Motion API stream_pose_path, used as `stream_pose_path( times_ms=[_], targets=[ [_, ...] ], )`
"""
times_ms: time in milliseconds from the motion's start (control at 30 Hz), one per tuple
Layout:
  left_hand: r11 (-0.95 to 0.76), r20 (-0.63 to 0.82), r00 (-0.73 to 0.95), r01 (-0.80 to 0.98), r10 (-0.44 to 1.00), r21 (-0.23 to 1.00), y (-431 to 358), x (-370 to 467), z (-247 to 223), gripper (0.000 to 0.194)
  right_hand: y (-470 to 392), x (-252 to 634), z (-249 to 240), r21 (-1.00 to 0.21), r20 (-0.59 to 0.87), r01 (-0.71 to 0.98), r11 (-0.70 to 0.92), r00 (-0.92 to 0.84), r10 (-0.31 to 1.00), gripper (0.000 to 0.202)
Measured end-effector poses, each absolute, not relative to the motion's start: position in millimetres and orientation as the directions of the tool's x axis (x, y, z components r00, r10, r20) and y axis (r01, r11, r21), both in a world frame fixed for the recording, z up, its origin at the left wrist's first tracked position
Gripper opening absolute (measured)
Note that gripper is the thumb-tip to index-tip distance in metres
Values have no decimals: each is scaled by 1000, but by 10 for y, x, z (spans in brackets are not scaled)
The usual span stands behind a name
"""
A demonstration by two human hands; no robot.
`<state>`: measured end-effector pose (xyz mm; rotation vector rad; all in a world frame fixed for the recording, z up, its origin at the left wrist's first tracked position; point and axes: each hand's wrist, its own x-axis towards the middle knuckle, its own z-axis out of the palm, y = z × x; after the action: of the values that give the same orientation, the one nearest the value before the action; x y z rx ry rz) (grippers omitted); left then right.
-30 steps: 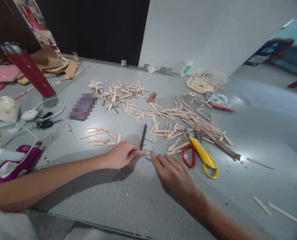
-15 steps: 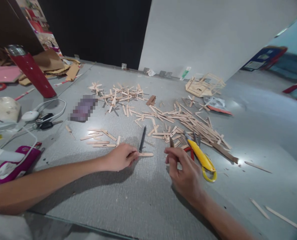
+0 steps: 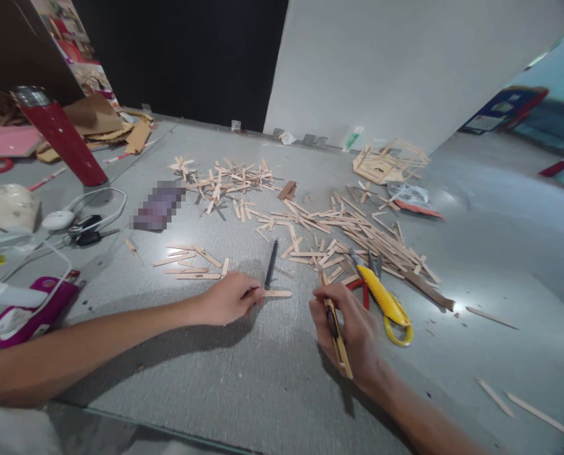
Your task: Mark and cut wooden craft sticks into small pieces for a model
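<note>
My left hand [image 3: 232,297] is closed on one end of a small wooden craft stick [image 3: 278,293], which lies flat and points right. A black pen [image 3: 271,262] rests on the table just beyond those fingertips. In my right hand [image 3: 353,328] a slim yellowish-and-black utility knife [image 3: 335,332] is gripped like a pencil. Its tip points away from me and its rear end toward me, apart from the stick. Beside that hand lie a yellow-handled saw [image 3: 384,297] and a red-handled tool [image 3: 363,292], partly hidden.
Loose craft sticks [image 3: 367,234] are heaped across the middle, with several short ones [image 3: 194,270] left. A stick frame [image 3: 391,163] stands at the back right. To the left are a red flask [image 3: 68,139], a blurred-out flat object [image 3: 159,205], keys [image 3: 90,237] and a purple item [image 3: 30,309].
My right hand has turned the utility knife, so its body now shows along the hand with the tip pointing forward. The left hand and its craft stick have stayed in place.
</note>
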<state>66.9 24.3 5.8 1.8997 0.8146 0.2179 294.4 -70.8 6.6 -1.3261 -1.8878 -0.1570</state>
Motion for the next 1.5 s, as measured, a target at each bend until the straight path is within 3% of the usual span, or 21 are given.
stream_pose_path(
  times_ms=[200, 367, 667, 1500],
  targets=[
    [-255, -204, 753, 445, 625, 858, 245, 669, 36, 31, -747, 2950, 61, -355, 650, 789, 502, -178, 739, 15],
    [-258, -200, 751, 445, 629, 858, 243, 665, 23, 28, -774, 2973, -47, -424, 629, 798, 429, -81, 773, 27],
    [-273, -179, 753, 434, 633, 859, 229, 659, 42, 30, -717, 2942, 42, -296, 666, 822, 485, -186, 722, 20],
    [-307, -164, 759, 438, 630, 845, 235, 666, 23, 33, -722, 2932, 2, -274, 640, 821, 501, -233, 732, 18]
  ],
)
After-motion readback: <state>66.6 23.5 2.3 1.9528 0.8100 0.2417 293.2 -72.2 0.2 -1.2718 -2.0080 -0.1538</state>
